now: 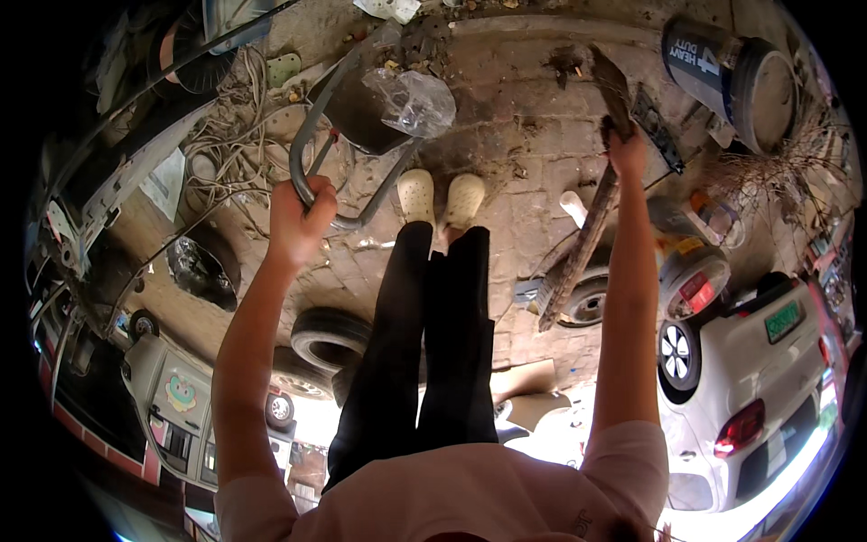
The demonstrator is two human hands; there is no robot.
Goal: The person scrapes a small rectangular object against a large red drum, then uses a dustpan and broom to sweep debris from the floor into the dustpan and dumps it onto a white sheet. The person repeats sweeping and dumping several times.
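Note:
My left hand (302, 217) is closed around the bent grey tube handle (361, 219) of a dark scoop-like pan (348, 113). A crumpled clear plastic bag (415, 104) lies at the pan's right side. On the right, my right hand (625, 154) grips a long, rough wooden stick (578, 257). Its far end widens into a flat brown piece (611, 81) above a dirty patch of floor; its thick end slants back toward me. Cream clogs (440, 196) are on my feet, between the pan and the stick.
Tangled rope (226, 158) and a black bowl-shaped thing (200, 271) lie to the left. Tyres (332, 336) sit beside my legs. A large bucket (763, 95), dry twigs (768, 172) and clear containers (694, 285) stand on the right. A white car (750, 361) is behind them.

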